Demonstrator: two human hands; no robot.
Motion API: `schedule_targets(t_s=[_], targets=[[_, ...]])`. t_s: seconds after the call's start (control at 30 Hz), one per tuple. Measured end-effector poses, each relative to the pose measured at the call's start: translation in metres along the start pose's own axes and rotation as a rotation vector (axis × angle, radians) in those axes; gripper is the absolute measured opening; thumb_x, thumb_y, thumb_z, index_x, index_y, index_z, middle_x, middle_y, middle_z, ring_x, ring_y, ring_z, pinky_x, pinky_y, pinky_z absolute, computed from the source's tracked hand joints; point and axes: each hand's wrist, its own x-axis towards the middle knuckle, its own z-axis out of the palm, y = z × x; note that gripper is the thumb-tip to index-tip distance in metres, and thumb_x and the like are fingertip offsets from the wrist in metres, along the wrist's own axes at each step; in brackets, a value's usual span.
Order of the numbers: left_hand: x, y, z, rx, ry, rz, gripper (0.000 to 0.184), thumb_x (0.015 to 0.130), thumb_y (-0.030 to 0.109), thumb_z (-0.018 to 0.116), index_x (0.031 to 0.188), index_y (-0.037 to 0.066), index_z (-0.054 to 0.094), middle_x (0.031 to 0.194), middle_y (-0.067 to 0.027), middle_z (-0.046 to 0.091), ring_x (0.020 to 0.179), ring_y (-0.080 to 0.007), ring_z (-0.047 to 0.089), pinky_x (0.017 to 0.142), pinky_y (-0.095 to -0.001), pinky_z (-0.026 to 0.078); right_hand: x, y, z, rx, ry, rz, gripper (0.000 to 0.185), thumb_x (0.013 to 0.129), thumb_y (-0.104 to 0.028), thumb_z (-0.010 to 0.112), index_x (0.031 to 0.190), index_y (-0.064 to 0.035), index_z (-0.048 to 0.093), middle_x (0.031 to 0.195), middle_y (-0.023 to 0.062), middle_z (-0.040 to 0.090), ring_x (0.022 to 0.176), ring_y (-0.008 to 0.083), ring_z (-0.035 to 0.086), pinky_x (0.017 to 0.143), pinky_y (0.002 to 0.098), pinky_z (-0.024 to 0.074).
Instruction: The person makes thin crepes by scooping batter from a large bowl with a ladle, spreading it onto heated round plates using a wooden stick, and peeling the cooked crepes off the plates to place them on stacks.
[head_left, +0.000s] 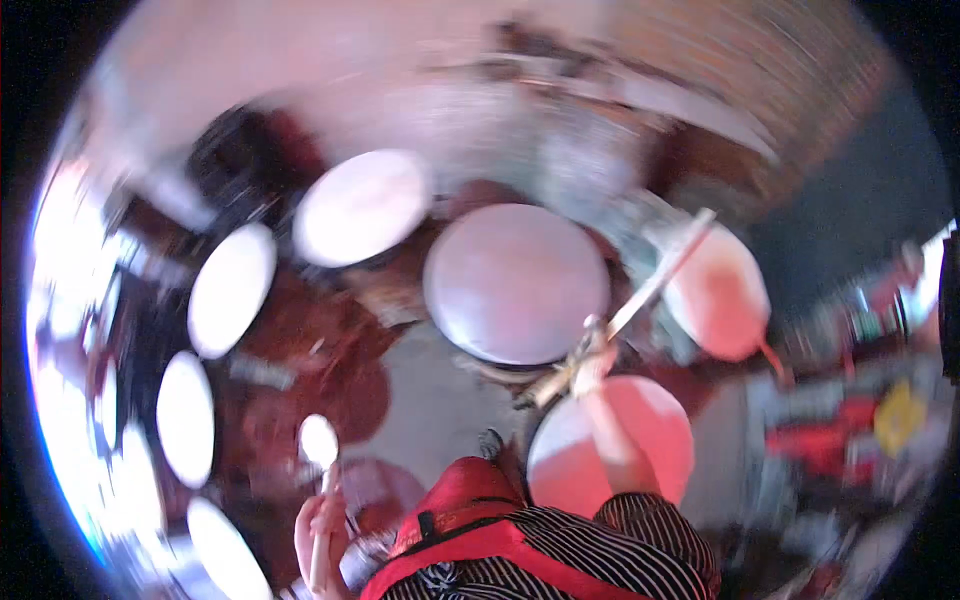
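My left hand (322, 530), at the lower left, is closed around the pale handle of a ladle-like tool (319, 441) with a round white head. The head points away from me above the reddish floor. My right hand (594, 368) grips a long, flat wooden stick (660, 278), blurred by motion, that slants up to the right. A second short wooden piece (552, 384) shows at the near side of that hand, partly hidden. Beneath my right forearm lies a round pale disc (560, 455), lit pinkish red. A large white disc (515, 285) is just beyond the hand.
More round white discs curve around me, such as one at the back (365, 207), one on the left (232, 290) and a reddish one (717, 292) on the right. A brick wall (800, 80) stands behind. Blurred red and yellow items (895, 418) are at right.
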Motion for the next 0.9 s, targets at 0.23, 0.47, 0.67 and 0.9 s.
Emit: schedule_targets(t_s=[0.23,0.47,0.67,0.9], targets=[[-0.163,0.064,-0.2,-0.432,-0.364,0.397,0.033,0.102,0.018,0.039,0.122,-0.008,0.042,0.073,-0.004,0.046,0.048,-0.007,0.04,0.04,-0.0199,0.038,-0.367,0.232,0.061,-0.862,-1.404,0.772,0.026,0.096,-0.029,0.063,0.114,-0.0106,0.062,0.061,-0.0022,0.05,0.036,0.0086,0.041,0.031,0.0258,0.0288],[-0.333,0.141,-0.474,0.183,1.353,1.387,0.037,0.102,0.02,0.047,0.137,0.006,0.048,0.081,-0.0107,0.056,0.06,-0.0137,0.055,0.046,-0.0311,0.045,-0.648,0.326,-0.067,-1.236,-2.219,0.698,0.032,0.101,-0.038,0.052,0.119,-0.0135,0.062,0.059,-0.0049,0.045,0.04,0.0051,0.035,0.037,0.0221,0.0244],[-0.403,0.254,-0.789,1.825,1.733,0.673,0.034,0.093,0.015,0.054,0.126,0.007,0.06,0.085,-0.011,0.06,0.08,-0.027,0.062,0.066,-0.0397,0.051,-0.82,0.423,-0.181,-1.025,-3.062,-0.192,0.041,0.101,-0.023,0.049,0.139,-0.0072,0.048,0.105,0.0195,0.067,0.085,0.0355,0.066,0.077,0.0407,0.0524],[-0.365,0.302,-0.812,0.133,1.709,1.013,0.043,0.097,0.019,0.038,0.137,0.008,0.049,0.106,-0.0257,0.064,0.095,-0.039,0.064,0.085,-0.0494,0.05,-0.999,0.496,-0.298,-0.939,-3.36,-1.036,0.063,0.098,-0.021,0.049,0.155,-0.0252,0.022,0.105,0.0197,0.065,0.087,0.0403,0.065,0.074,0.0499,0.0515]])
